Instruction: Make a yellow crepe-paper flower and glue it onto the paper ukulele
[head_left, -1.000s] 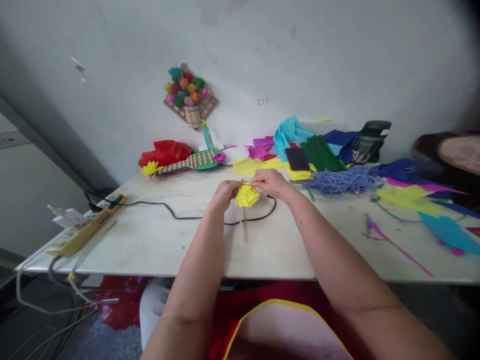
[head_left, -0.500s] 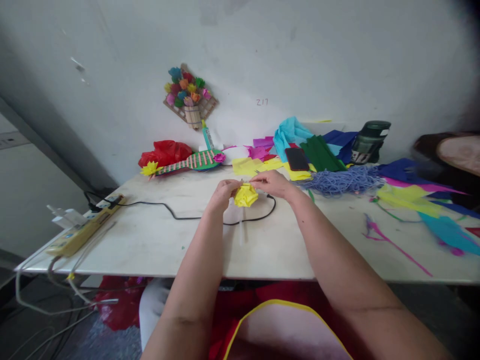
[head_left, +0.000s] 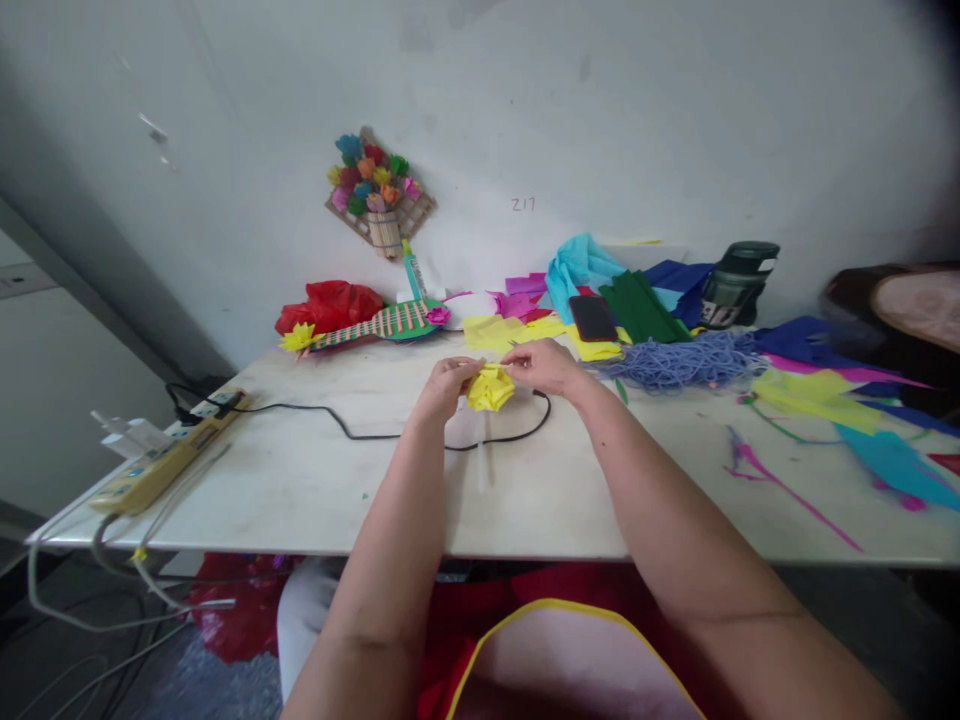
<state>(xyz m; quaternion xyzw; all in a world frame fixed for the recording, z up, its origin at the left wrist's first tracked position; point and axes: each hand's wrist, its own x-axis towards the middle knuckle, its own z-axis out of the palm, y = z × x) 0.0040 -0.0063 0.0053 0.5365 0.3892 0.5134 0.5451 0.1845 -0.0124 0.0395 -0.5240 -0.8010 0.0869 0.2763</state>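
A yellow paper flower [head_left: 490, 388] is held up above the table between my two hands. My left hand [head_left: 451, 382] pinches its left edge. From the other side, the fingers of my right hand [head_left: 541, 364] are closed on its upper right edge, and a small pointed tip sticks out by them, too small to name. Below the flower a translucent white stick [head_left: 482, 462] lies on the table, and a black cable [head_left: 517, 437] curves past under the hands.
At left lies a yellow power strip [head_left: 169, 455] with plugs. Along the wall are a green guitar-shaped craft [head_left: 397, 320], a glue bottle [head_left: 413, 272], a phone [head_left: 592, 319], coloured crepe paper [head_left: 645, 310], a heap of blue-grey string [head_left: 679, 362] and a dark bottle [head_left: 739, 285].
Almost nothing differs. The flower has tilted very slightly between my hands, which keep their place and grip.
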